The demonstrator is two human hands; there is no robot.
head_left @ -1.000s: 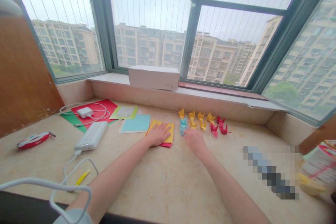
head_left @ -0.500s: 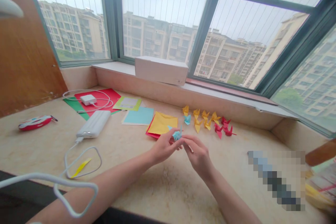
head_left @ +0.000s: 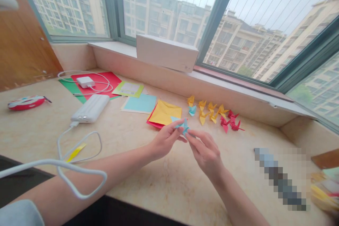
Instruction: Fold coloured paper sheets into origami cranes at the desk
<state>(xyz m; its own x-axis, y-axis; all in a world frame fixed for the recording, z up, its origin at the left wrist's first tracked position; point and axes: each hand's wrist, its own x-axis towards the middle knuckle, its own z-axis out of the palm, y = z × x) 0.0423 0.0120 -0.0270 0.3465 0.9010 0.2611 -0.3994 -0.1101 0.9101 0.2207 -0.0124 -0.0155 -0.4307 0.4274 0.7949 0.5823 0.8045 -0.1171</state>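
Observation:
A small light-blue paper crane [head_left: 182, 125] is pinched between the fingertips of my left hand [head_left: 165, 140] and my right hand [head_left: 205, 152], just above the marble sill. Behind them lies a yellow paper sheet [head_left: 165, 112] on top of a red one. To its right stands a row of folded cranes: several yellow cranes [head_left: 209, 110], another blue crane [head_left: 192, 110] and red cranes [head_left: 231, 121].
A white power bank [head_left: 90, 108] with a white cable [head_left: 79, 148] lies to the left. Beyond it are a charger [head_left: 85, 81] on red and green sheets, a blue sheet [head_left: 139, 103] and a red-white case [head_left: 24, 102]. A white box [head_left: 166, 53] sits on the window ledge.
My right hand took a blue crane from the row and my left hand left the yellow sheet. Both hands came together nearer to me and now hold the crane.

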